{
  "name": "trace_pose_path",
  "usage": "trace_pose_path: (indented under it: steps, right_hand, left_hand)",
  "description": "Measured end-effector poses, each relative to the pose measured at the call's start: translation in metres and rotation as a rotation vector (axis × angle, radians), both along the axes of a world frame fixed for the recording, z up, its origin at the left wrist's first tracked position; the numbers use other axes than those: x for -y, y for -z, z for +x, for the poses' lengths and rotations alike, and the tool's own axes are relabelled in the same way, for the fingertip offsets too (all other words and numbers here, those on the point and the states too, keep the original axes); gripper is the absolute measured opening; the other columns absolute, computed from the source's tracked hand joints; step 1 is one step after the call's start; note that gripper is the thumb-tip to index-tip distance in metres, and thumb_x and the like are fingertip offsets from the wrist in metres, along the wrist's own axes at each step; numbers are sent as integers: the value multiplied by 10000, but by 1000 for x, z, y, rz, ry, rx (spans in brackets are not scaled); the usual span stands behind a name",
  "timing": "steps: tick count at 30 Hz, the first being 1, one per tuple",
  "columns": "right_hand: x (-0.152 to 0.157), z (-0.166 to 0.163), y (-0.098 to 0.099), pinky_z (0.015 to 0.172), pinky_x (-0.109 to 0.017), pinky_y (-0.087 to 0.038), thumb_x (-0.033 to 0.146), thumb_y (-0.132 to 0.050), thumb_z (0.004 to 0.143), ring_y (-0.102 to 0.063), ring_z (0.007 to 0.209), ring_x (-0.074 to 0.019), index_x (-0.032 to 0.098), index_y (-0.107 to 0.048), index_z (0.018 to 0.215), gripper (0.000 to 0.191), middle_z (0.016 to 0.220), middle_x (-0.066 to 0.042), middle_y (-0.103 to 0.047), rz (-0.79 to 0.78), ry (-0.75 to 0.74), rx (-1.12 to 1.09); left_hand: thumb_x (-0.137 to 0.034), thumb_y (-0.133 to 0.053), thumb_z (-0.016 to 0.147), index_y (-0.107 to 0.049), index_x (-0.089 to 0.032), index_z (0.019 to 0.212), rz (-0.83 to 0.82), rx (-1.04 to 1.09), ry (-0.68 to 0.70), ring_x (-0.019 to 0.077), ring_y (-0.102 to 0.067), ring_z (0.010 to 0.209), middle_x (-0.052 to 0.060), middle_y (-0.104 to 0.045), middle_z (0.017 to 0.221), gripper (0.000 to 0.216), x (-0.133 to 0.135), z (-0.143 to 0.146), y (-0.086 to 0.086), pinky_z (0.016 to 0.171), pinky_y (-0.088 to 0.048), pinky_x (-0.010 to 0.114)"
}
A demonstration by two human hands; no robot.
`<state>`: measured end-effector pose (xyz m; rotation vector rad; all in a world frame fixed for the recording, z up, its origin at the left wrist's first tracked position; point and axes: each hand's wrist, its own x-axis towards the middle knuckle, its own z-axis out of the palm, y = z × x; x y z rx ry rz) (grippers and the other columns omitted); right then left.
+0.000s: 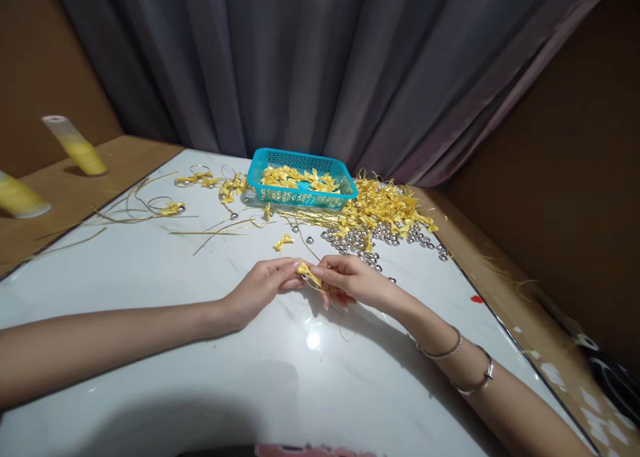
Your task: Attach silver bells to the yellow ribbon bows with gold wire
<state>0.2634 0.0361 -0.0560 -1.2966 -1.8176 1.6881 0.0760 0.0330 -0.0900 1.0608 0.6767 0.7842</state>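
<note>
Between my two hands is a small yellow ribbon bow, held over the middle of the white table. My left hand pinches its left end between thumb and fingers. The thumb and fingers of my right hand close on its right side, with a thin gold cord hanging below. A silver piece seems to sit under the bow, mostly hidden by the fingers. Just beyond my hands lies another yellow bow.
A teal basket holding yellow bows stands at the back. Right of it are a pile of yellow bows and many silver beads. Gold cords lie to the left. Two yellow ribbon spools stand on the brown surface.
</note>
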Motion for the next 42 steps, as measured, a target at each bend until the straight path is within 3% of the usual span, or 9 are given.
trace_pose_path:
  steps: [10,14,20,26,32,39,42]
  right_hand:
    - [6,0,-4,424,-192,-304,458,-433,905,-359,381,-57,168,-490,752,333,490,51,-527,153,-43,71]
    - [7,0,-9,446,-196,-322,484,-427,899,-405,401,-70,166,-497,706,378,448,46,-499,219,-23,234]
    - [19,-1,-26,471,-199,-302,340,-464,895,-386,438,-64,147,-537,656,315,474,47,-457,311,-171,349]
    - [27,-3,-25,465,-215,-223,210,-451,877,-281,451,-57,148,-493,615,272,475,67,-350,499,-271,454]
    - [32,-4,-30,469,-216,-226,190,-448,881,-307,444,-50,137,-546,676,233,513,43,-450,421,-349,508]
    - [44,0,-48,451,-225,-210,223,-521,850,-344,451,-71,158,-639,761,161,526,28,-485,450,-462,690]
    - [37,10,-53,476,-223,-253,256,-519,860,-413,468,-85,175,-661,806,172,548,12,-550,499,-358,714]
  left_hand:
    - [-420,-562,837,-641,-132,811,135,-212,21,179,-651,764,58,-709,750,300,2,-2,-4,756,-472,296]
    - [-438,-551,832,-628,-139,815,120,-227,10,185,-665,748,58,-711,745,309,2,-1,-4,724,-480,293]
    - [-480,-587,779,-607,-151,725,171,-316,-46,162,-642,651,34,-693,671,334,2,-1,-4,655,-492,273]
    - [-475,-575,791,-592,-152,711,156,-324,-4,180,-668,700,30,-689,673,333,6,-1,-5,696,-507,289]
    - [-494,-589,778,-565,-157,714,131,-267,-33,169,-668,687,31,-701,691,344,6,0,-6,722,-516,296]
    - [-434,-545,831,-570,-150,744,130,-268,-22,179,-678,749,68,-722,768,298,6,0,-6,751,-512,301]
    - [-412,-522,850,-584,-153,733,195,-322,-11,180,-669,766,60,-718,765,291,7,-2,-6,750,-504,298]
